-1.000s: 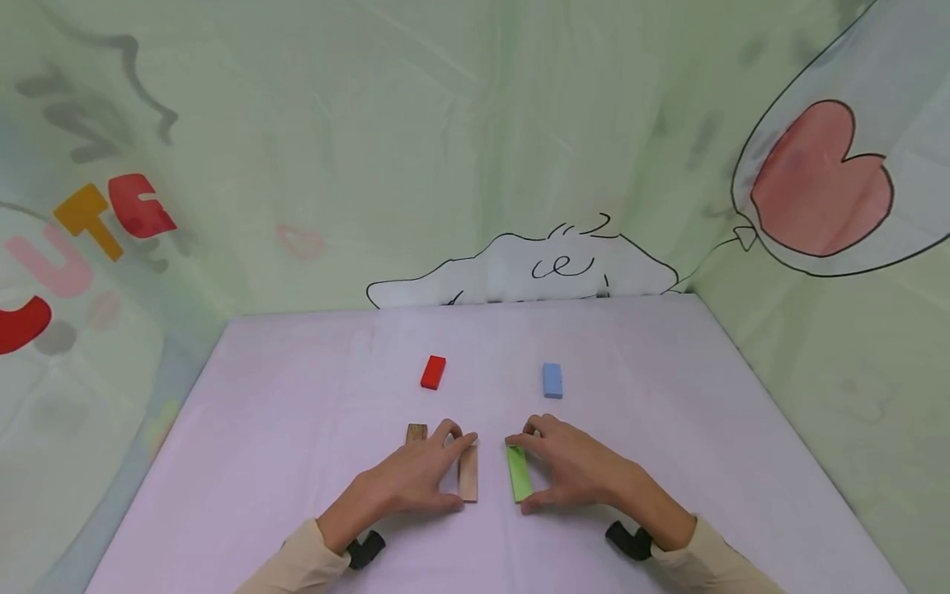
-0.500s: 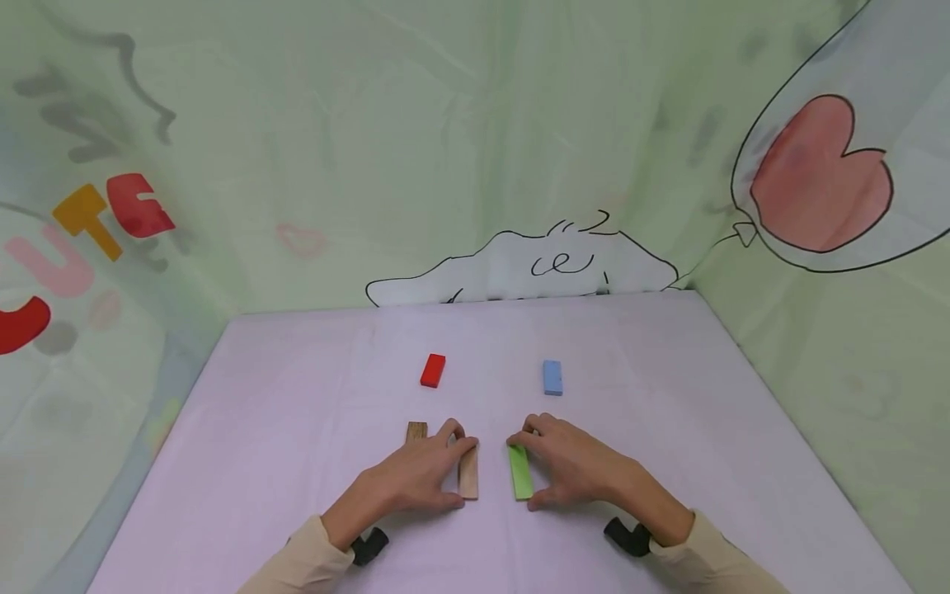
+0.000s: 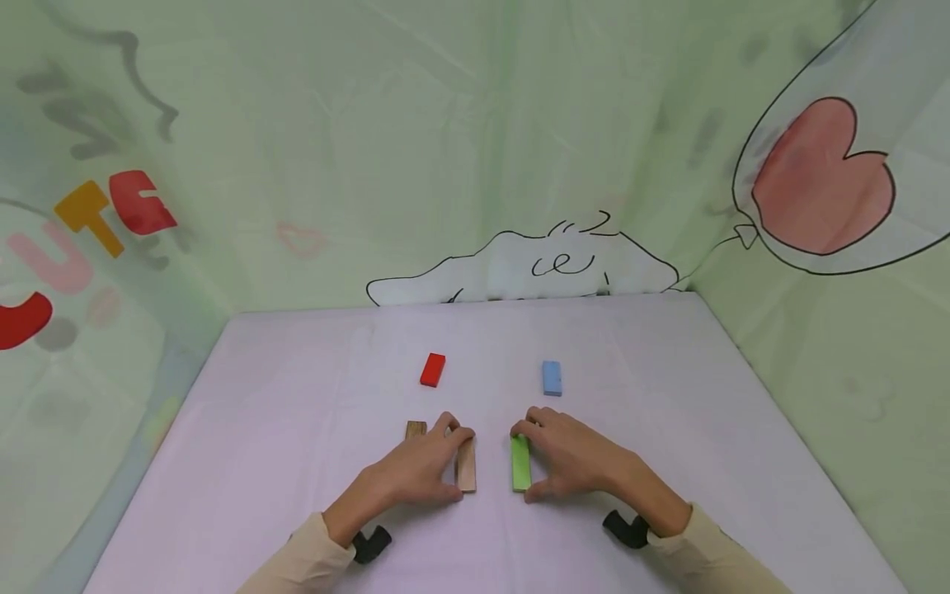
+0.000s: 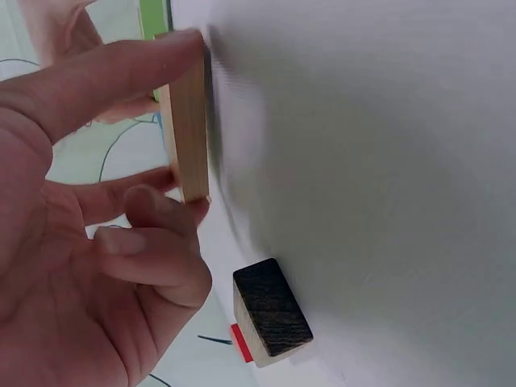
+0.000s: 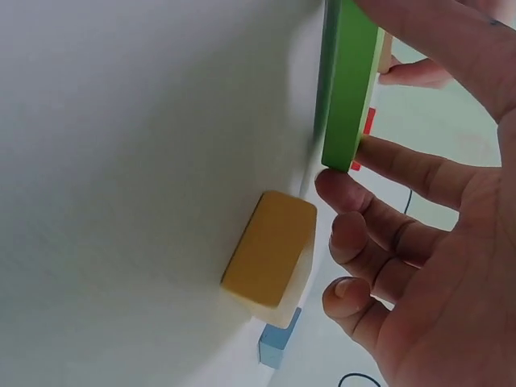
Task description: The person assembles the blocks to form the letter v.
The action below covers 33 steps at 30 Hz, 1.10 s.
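Note:
My left hand (image 3: 423, 468) pinches a plain wooden block (image 3: 466, 466) by its two ends, thumb at the near end and fingertips at the far one. In the left wrist view this wooden block (image 4: 187, 133) stands on its long edge close to the white cloth. Opposite it, my right hand (image 3: 575, 455) grips a green block (image 3: 521, 464) the same way, end to end. The right wrist view shows the green block (image 5: 348, 89) also on edge, fingertips at its far end. The two blocks lie roughly parallel with a gap between them.
A dark-topped wooden block (image 4: 272, 308) lies beside my left hand. An orange-topped block (image 5: 272, 248) sits near my right fingers, hidden behind that hand in the head view. Farther back are a red block (image 3: 433, 370) and a blue block (image 3: 552, 378) on the tablecloth (image 3: 297, 371).
Both held blocks have shifted slightly away from me. The green block has turned from a slant to nearly straight. The red, blue and dark-topped blocks stay put.

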### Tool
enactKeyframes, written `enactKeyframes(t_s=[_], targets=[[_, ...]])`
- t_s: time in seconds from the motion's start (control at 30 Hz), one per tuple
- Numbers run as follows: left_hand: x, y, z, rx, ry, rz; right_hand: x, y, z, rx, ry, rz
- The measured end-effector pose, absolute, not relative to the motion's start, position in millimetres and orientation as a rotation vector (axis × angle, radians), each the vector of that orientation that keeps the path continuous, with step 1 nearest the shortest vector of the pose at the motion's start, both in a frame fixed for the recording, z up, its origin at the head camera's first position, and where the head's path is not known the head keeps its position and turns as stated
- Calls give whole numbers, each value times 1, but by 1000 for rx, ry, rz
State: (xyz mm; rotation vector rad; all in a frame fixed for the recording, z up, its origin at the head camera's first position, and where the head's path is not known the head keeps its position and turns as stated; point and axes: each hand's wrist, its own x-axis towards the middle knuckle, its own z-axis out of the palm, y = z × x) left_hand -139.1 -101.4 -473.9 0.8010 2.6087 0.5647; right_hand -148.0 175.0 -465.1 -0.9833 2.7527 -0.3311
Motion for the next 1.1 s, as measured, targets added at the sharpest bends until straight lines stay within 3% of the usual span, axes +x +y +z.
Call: enactKeyframes(t_s=[1.1], targets=[[-167, -82, -485, 588, 2693, 691, -176, 172, -480, -938, 2833, -440]])
